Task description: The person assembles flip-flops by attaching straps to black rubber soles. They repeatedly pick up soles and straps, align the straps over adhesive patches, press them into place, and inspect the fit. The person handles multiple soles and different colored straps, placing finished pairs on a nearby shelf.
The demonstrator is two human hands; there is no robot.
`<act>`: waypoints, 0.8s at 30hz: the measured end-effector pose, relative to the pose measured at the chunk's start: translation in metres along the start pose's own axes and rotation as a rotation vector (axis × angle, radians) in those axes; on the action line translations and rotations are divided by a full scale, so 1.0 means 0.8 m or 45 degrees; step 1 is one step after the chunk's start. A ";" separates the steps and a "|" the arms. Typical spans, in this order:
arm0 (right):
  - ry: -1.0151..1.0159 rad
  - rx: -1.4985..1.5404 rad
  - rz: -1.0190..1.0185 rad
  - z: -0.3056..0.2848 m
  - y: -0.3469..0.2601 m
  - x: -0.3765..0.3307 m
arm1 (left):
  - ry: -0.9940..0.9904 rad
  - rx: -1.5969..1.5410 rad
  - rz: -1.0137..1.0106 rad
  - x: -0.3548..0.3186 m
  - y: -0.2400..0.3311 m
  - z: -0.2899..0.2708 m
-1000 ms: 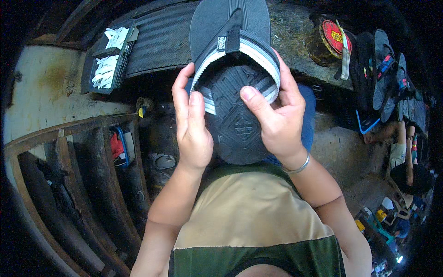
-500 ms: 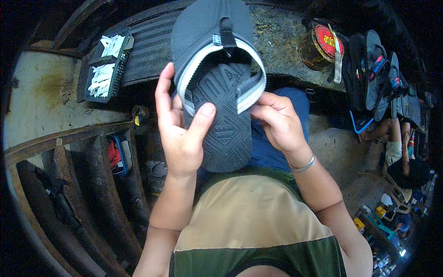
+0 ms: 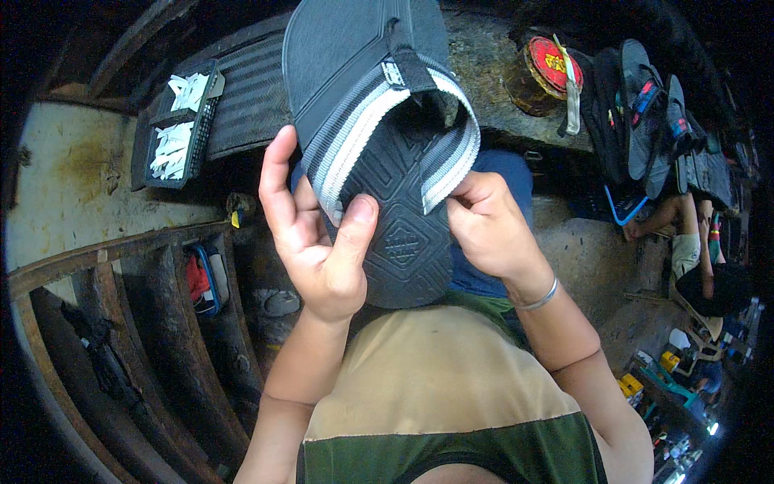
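A dark grey flip-flop (image 3: 407, 250) is held up before me, its broad toe end pointing away. Its strap (image 3: 352, 153) is banded in white, grey and black, with a black toe loop at the far end. My left hand (image 3: 322, 242) grips the left edge, thumb on the patterned footbed and fingers round the outside. At the right edge, beside the strap's lower end, the fingertips of my right hand (image 3: 496, 230) are pinched together. What lies between them is hidden.
A dark basket (image 3: 197, 157) with white strips stands on the bench at left. A red-lidded tin (image 3: 532, 93) sits on the worn bench top. Several sandals (image 3: 645, 105) hang at far right. Wooden slats (image 3: 161, 339) run along the left; another person's arm (image 3: 665, 216) shows at right.
The flip-flop has turned and tilted, its toe end shifting left and its heel right. The strap's right side appears wider. My right hand stays pinched at the right edge.
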State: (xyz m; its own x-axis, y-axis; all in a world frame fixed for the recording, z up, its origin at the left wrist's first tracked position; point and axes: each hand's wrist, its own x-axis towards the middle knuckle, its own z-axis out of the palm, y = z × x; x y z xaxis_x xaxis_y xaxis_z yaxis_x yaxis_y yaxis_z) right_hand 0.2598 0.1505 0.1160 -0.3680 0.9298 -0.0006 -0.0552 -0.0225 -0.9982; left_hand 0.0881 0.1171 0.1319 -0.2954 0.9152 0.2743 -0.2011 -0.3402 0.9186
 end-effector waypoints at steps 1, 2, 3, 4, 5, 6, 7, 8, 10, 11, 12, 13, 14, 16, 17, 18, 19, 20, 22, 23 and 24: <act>0.016 -0.023 -0.006 0.001 0.003 -0.002 | 0.006 0.002 -0.002 -0.001 -0.001 0.001; 0.023 -0.028 -0.029 0.000 0.005 -0.004 | 0.011 0.012 -0.006 -0.002 -0.002 0.001; 0.036 -0.109 -0.015 -0.001 0.008 -0.005 | 0.014 0.020 -0.011 -0.003 -0.003 0.002; 0.035 -0.172 -0.015 -0.001 0.011 -0.006 | 0.022 0.020 -0.017 -0.006 -0.005 0.002; 0.052 -0.202 -0.085 -0.002 0.014 -0.005 | 0.032 0.021 -0.022 -0.007 -0.007 0.001; 0.061 -0.236 -0.056 0.000 0.017 -0.002 | 0.055 0.022 -0.040 -0.009 -0.009 0.001; 0.089 -0.238 -0.098 0.001 0.019 0.002 | 0.032 0.035 -0.063 -0.009 -0.010 -0.002; 0.095 -0.268 -0.125 0.001 0.020 0.007 | 0.024 0.047 -0.098 -0.008 -0.012 -0.007; 0.349 0.189 0.245 -0.005 0.021 0.016 | -0.041 0.127 -0.038 -0.001 -0.014 -0.020; 0.378 0.420 0.434 -0.008 0.022 0.020 | -0.092 0.196 0.059 0.006 -0.018 -0.029; 0.419 0.409 0.566 -0.018 0.022 0.023 | -0.152 0.328 0.128 0.014 -0.019 -0.041; 0.225 0.482 0.748 -0.027 0.022 0.021 | -0.328 0.381 0.262 0.023 -0.021 -0.053; 0.077 0.519 0.990 -0.033 0.024 0.021 | -0.417 0.570 0.465 0.029 -0.023 -0.064; -0.103 1.059 1.062 -0.036 0.032 0.013 | -0.635 1.076 0.661 0.029 -0.030 -0.077; -0.098 1.252 0.974 -0.030 0.037 0.008 | -0.642 1.127 0.717 0.026 -0.042 -0.073; -0.181 1.474 1.098 -0.028 0.043 0.008 | -0.579 1.142 0.767 0.019 -0.049 -0.071; -0.195 1.127 0.627 -0.021 0.050 0.014 | -0.368 0.960 0.610 0.012 -0.060 -0.063; -0.125 1.064 0.539 -0.015 0.053 0.013 | -0.277 0.774 0.534 0.004 -0.065 -0.059; -0.011 0.979 0.285 0.001 0.056 0.014 | 0.203 -0.228 -0.358 -0.005 -0.067 -0.053; 0.063 0.880 0.349 0.009 0.055 0.013 | 0.134 -0.331 -0.443 -0.007 -0.065 -0.051; 0.112 0.810 0.307 0.013 0.052 0.013 | 0.042 -0.501 -0.470 -0.008 -0.060 -0.050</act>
State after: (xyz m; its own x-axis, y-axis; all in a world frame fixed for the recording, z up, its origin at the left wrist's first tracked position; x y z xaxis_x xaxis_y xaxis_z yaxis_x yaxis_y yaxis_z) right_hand 0.2439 0.1555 0.0752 -0.3633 0.8976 -0.2498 -0.5257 -0.4188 -0.7404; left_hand 0.0624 0.1191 0.0749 -0.1669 0.9841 -0.0615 -0.6301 -0.0585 0.7743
